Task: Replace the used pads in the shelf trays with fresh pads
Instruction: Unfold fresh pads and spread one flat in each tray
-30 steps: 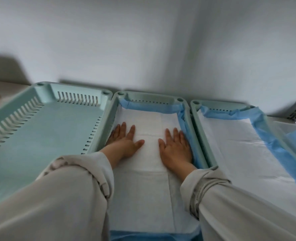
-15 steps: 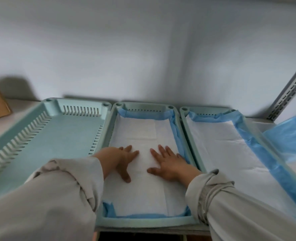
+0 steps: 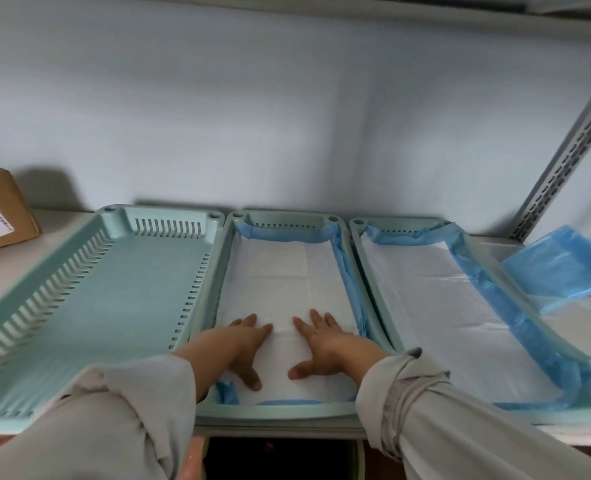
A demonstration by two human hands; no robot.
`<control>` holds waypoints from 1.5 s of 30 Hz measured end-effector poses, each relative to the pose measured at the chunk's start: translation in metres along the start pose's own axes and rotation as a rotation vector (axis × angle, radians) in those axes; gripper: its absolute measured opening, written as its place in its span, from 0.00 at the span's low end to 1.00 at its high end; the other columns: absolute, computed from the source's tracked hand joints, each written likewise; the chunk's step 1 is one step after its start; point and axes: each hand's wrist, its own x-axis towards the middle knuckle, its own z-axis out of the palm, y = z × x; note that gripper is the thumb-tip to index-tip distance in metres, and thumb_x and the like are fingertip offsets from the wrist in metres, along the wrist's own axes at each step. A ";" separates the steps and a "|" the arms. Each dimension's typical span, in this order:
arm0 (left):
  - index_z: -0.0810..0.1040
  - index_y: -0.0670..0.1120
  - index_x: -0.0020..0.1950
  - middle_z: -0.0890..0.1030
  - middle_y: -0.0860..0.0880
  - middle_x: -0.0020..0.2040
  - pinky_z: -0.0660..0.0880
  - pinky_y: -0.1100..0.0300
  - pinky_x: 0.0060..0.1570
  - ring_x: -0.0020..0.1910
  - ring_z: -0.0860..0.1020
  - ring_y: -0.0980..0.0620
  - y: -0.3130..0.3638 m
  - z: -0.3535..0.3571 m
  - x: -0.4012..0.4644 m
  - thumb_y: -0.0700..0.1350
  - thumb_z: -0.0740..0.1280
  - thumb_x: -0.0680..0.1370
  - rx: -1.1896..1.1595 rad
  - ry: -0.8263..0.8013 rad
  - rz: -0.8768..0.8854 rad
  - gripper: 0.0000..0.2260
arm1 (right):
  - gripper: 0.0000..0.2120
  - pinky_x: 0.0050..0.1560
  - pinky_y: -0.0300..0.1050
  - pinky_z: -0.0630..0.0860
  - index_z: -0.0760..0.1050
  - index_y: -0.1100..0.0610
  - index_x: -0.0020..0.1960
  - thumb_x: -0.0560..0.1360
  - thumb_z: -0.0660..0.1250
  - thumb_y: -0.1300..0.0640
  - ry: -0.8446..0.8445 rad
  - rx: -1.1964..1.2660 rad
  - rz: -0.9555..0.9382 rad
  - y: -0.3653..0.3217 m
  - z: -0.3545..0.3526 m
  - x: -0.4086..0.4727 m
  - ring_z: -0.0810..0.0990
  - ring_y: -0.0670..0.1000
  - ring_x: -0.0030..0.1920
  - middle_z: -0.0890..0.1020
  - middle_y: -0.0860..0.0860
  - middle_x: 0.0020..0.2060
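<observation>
At the far left a brown cardboard box (image 3: 1, 209) sat on the shelf (image 3: 62, 220), apart from the work. Next came the left tray (image 3: 114, 289), bare of any pad, so by the look of it still waiting for its fresh one. In the middle tray (image 3: 280, 408) lay the fresh pad (image 3: 280, 282), white face up, its blue backing turned up against the far and right walls; its long axis ran away from the person toward the wall, matching the tray's length. The left hand (image 3: 242, 344) and right hand (image 3: 325, 344) rested flat on the pad's near end, fingers straight and spread, grasping nothing, probably pressing the pad down so it would sit snug on the tray floor. The right tray (image 3: 356, 226) already held a pad (image 3: 436, 299) laid the same way. Beyond it a loose blue sheet (image 3: 561, 268) lay crumpled on the shelf, beside the slotted metal upright (image 3: 564, 157).
</observation>
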 end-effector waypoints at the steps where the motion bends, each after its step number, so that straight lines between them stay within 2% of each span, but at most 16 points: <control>1: 0.41 0.52 0.78 0.40 0.47 0.79 0.48 0.49 0.76 0.78 0.44 0.46 -0.003 0.002 -0.003 0.53 0.72 0.73 -0.020 0.015 0.002 0.46 | 0.49 0.75 0.62 0.47 0.35 0.47 0.77 0.72 0.66 0.38 -0.010 0.005 0.023 0.004 0.001 -0.004 0.36 0.57 0.77 0.35 0.52 0.76; 5: 0.45 0.50 0.79 0.45 0.44 0.79 0.50 0.52 0.76 0.78 0.50 0.44 -0.003 0.005 -0.013 0.53 0.72 0.73 -0.042 0.067 -0.003 0.44 | 0.47 0.76 0.58 0.48 0.37 0.49 0.78 0.74 0.65 0.39 -0.017 -0.029 0.101 0.007 0.000 -0.014 0.40 0.62 0.76 0.38 0.54 0.77; 8: 0.57 0.49 0.77 0.59 0.45 0.75 0.64 0.50 0.71 0.72 0.64 0.44 0.008 0.007 -0.015 0.49 0.72 0.72 -0.014 0.147 -0.008 0.37 | 0.37 0.69 0.56 0.63 0.56 0.53 0.76 0.74 0.69 0.46 0.088 -0.113 0.037 -0.011 -0.008 -0.020 0.60 0.62 0.72 0.58 0.59 0.74; 10: 0.64 0.52 0.73 0.66 0.48 0.70 0.71 0.52 0.65 0.66 0.71 0.47 0.016 0.009 -0.017 0.47 0.71 0.73 -0.021 0.217 0.009 0.30 | 0.30 0.64 0.53 0.69 0.65 0.52 0.72 0.73 0.71 0.52 0.151 -0.103 -0.095 -0.027 -0.008 -0.025 0.68 0.59 0.67 0.66 0.56 0.68; 12: 0.69 0.51 0.68 0.69 0.48 0.67 0.73 0.55 0.61 0.63 0.74 0.48 0.020 0.009 -0.023 0.46 0.71 0.73 -0.049 0.216 0.005 0.24 | 0.30 0.63 0.52 0.70 0.67 0.50 0.69 0.71 0.73 0.53 0.157 -0.033 -0.142 -0.036 -0.003 -0.030 0.69 0.57 0.65 0.68 0.55 0.65; 16: 0.71 0.46 0.64 0.72 0.46 0.66 0.72 0.56 0.61 0.63 0.73 0.46 0.011 0.008 -0.034 0.44 0.72 0.74 -0.120 0.048 -0.041 0.21 | 0.26 0.60 0.48 0.70 0.69 0.51 0.64 0.69 0.74 0.50 0.094 0.075 -0.023 -0.019 -0.001 -0.046 0.72 0.55 0.61 0.69 0.54 0.63; 20: 0.74 0.44 0.64 0.73 0.44 0.66 0.71 0.57 0.60 0.63 0.74 0.45 0.008 0.008 -0.037 0.43 0.72 0.74 -0.144 0.020 -0.054 0.19 | 0.24 0.57 0.47 0.72 0.71 0.57 0.62 0.71 0.73 0.49 0.001 -0.095 0.106 -0.002 -0.011 -0.061 0.75 0.55 0.60 0.76 0.55 0.61; 23: 0.74 0.43 0.64 0.73 0.44 0.66 0.71 0.57 0.60 0.63 0.73 0.45 0.013 0.006 -0.038 0.43 0.71 0.74 -0.169 0.044 -0.049 0.19 | 0.20 0.54 0.47 0.76 0.75 0.60 0.59 0.71 0.73 0.53 -0.002 -0.181 0.110 -0.009 -0.021 -0.063 0.79 0.55 0.55 0.79 0.56 0.57; 26: 0.77 0.44 0.60 0.76 0.46 0.63 0.72 0.57 0.58 0.59 0.76 0.46 0.016 0.005 -0.037 0.44 0.70 0.75 -0.256 0.101 -0.018 0.14 | 0.12 0.51 0.45 0.79 0.79 0.61 0.56 0.73 0.71 0.59 -0.091 0.089 0.033 -0.025 -0.022 -0.055 0.82 0.51 0.46 0.83 0.55 0.52; 29: 0.78 0.43 0.59 0.76 0.46 0.62 0.72 0.59 0.54 0.56 0.77 0.47 0.014 0.007 -0.036 0.42 0.70 0.76 -0.281 0.017 -0.001 0.13 | 0.12 0.59 0.47 0.77 0.78 0.59 0.59 0.77 0.66 0.57 -0.226 0.113 0.007 -0.030 -0.016 -0.060 0.78 0.51 0.50 0.80 0.54 0.54; 32: 0.78 0.45 0.60 0.75 0.45 0.64 0.72 0.57 0.57 0.59 0.76 0.45 0.009 0.008 -0.032 0.42 0.71 0.75 -0.227 -0.051 -0.026 0.14 | 0.14 0.61 0.46 0.73 0.77 0.59 0.61 0.78 0.64 0.57 -0.207 -0.072 0.019 -0.017 -0.013 -0.064 0.75 0.52 0.52 0.78 0.55 0.60; 37: 0.70 0.42 0.67 0.71 0.43 0.67 0.71 0.52 0.65 0.64 0.72 0.43 0.013 0.007 -0.025 0.45 0.71 0.74 -0.124 -0.029 -0.070 0.23 | 0.10 0.44 0.46 0.75 0.78 0.64 0.53 0.74 0.64 0.63 -0.144 -0.412 0.026 -0.021 -0.014 -0.056 0.78 0.55 0.43 0.80 0.58 0.47; 40: 0.62 0.46 0.72 0.61 0.42 0.71 0.66 0.46 0.69 0.70 0.63 0.40 0.008 0.008 -0.023 0.52 0.74 0.70 -0.118 0.097 -0.094 0.36 | 0.13 0.55 0.50 0.78 0.79 0.62 0.56 0.73 0.65 0.61 -0.244 -0.364 0.052 -0.015 -0.017 -0.049 0.81 0.57 0.53 0.81 0.57 0.55; 42: 0.58 0.46 0.74 0.58 0.41 0.72 0.62 0.45 0.71 0.72 0.59 0.39 0.006 0.011 -0.021 0.56 0.74 0.69 -0.137 0.146 -0.097 0.40 | 0.13 0.59 0.51 0.78 0.80 0.61 0.56 0.73 0.67 0.60 -0.285 -0.297 0.060 -0.012 -0.021 -0.047 0.81 0.56 0.54 0.82 0.56 0.54; 44: 0.53 0.47 0.77 0.56 0.39 0.73 0.61 0.45 0.72 0.73 0.57 0.38 0.006 0.013 -0.016 0.59 0.74 0.68 -0.118 0.157 -0.095 0.45 | 0.13 0.56 0.48 0.78 0.80 0.60 0.56 0.72 0.70 0.59 -0.225 -0.196 0.062 -0.012 -0.023 -0.045 0.81 0.54 0.50 0.82 0.54 0.53; 45: 0.50 0.48 0.77 0.55 0.39 0.74 0.60 0.44 0.72 0.73 0.56 0.37 0.007 0.013 -0.013 0.60 0.73 0.68 -0.101 0.152 -0.097 0.47 | 0.16 0.56 0.47 0.77 0.78 0.59 0.58 0.72 0.72 0.56 -0.125 -0.155 0.054 -0.013 -0.024 -0.045 0.80 0.53 0.51 0.81 0.54 0.55</control>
